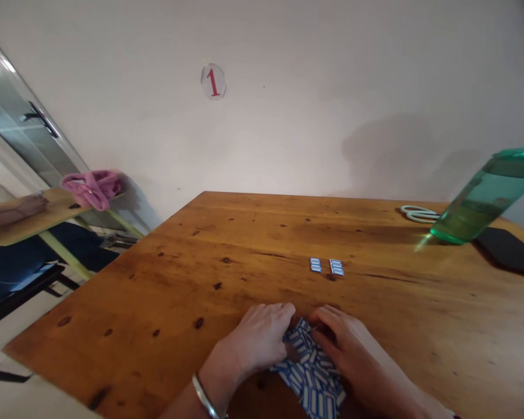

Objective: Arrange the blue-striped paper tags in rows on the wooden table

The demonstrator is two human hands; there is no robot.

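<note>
A loose heap of small blue-and-white labels (pixel 311 364) lies on the wooden table close to me, many of them overlapping. My left hand (pixel 264 334) curls around the heap's left side, with its thumb over the labels. On the other side my right hand (pixel 343 340) is bent inward, fingers curled against the heap's upper right edge. Both hands' fingertips are partly hidden. Beyond my hands lie two small separate groups of the same labels, a left one (pixel 315 265) and a right one (pixel 336 267), side by side with a gap between them.
A green water bottle (pixel 484 198) stands at the right, near a white coiled cable (pixel 419 214) and a flat black object (pixel 510 250). The wooden table (pixel 179 279) meets the wall. At left, another person's arm (pixel 15 210) rests on a desk by a pink cloth (pixel 94 187).
</note>
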